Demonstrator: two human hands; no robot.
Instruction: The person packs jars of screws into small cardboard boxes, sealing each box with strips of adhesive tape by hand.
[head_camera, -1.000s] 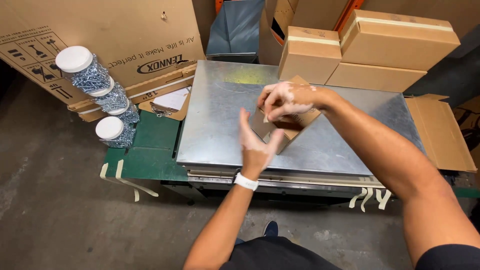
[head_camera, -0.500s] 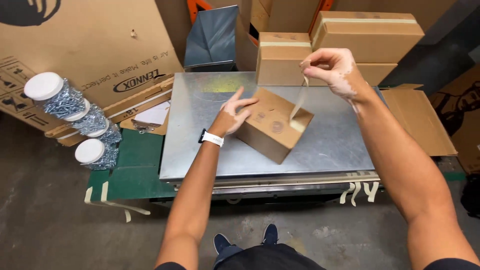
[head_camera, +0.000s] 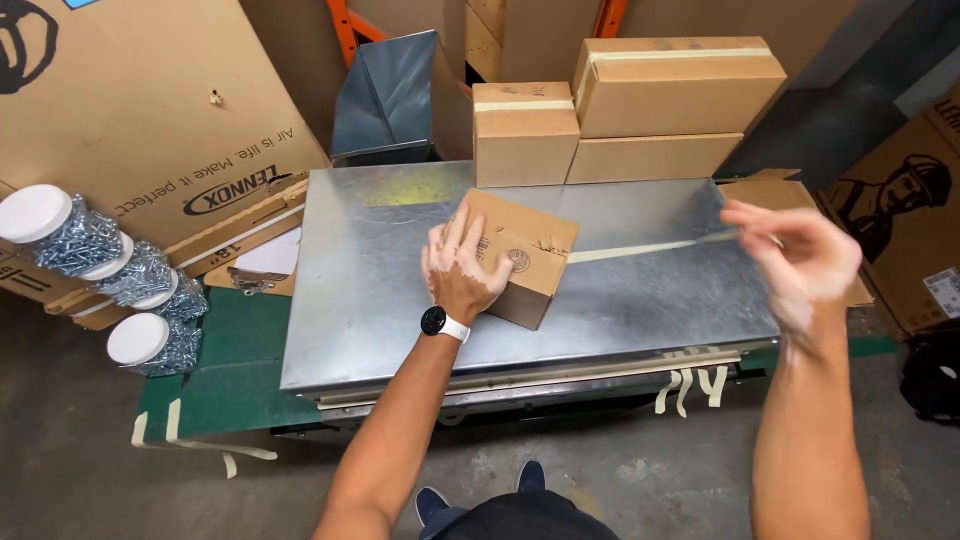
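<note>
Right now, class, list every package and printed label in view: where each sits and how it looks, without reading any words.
Small cardboard box: on the metal sheet, under the left hand; brown, round printed stamp.
Tape strip: stretched from that box to the right hand; pale tan.
Three taped cartons: stacked behind the sheet; brown.
Large carton: far left, leaning; brown, black print.
Screw jars: left; clear, white lids.

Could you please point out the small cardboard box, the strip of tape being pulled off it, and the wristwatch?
small cardboard box (head_camera: 530, 262), head view, on its top face.
strip of tape (head_camera: 640, 248), head view, mid-length over the metal sheet.
wristwatch (head_camera: 436, 320), head view, on its dark face.
</note>
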